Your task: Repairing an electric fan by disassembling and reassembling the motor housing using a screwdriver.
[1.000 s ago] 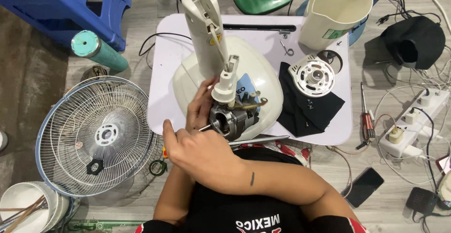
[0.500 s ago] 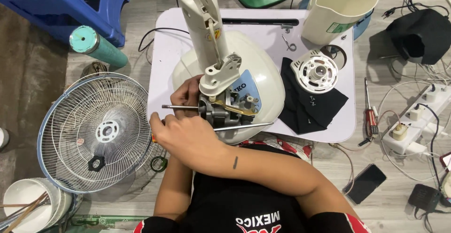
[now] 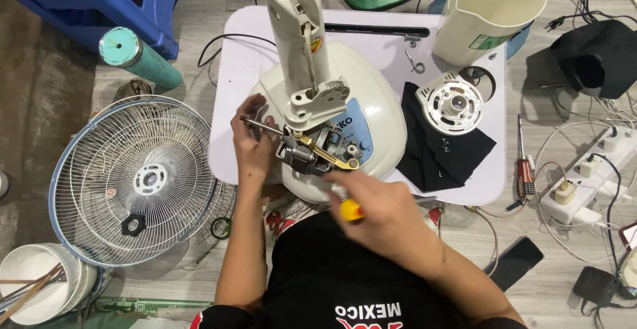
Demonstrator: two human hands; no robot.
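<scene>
A cream fan base with its upright neck lies on a small white table. On the base sits the bare fan motor, its metal shaft pointing left. My left hand grips the motor's left side by the shaft. My right hand is blurred below the motor, closed on a screwdriver with a yellow and red handle, its tip toward the motor.
A white motor cover rests on a black cloth. A cream fan housing stands at the back right. A wire fan grille lies on the floor at left, a power strip and another screwdriver at right.
My right hand has swung from over my left hand to the lower right of the motor. The motor has turned, its shaft now pointing left, with my left hand beside it.
</scene>
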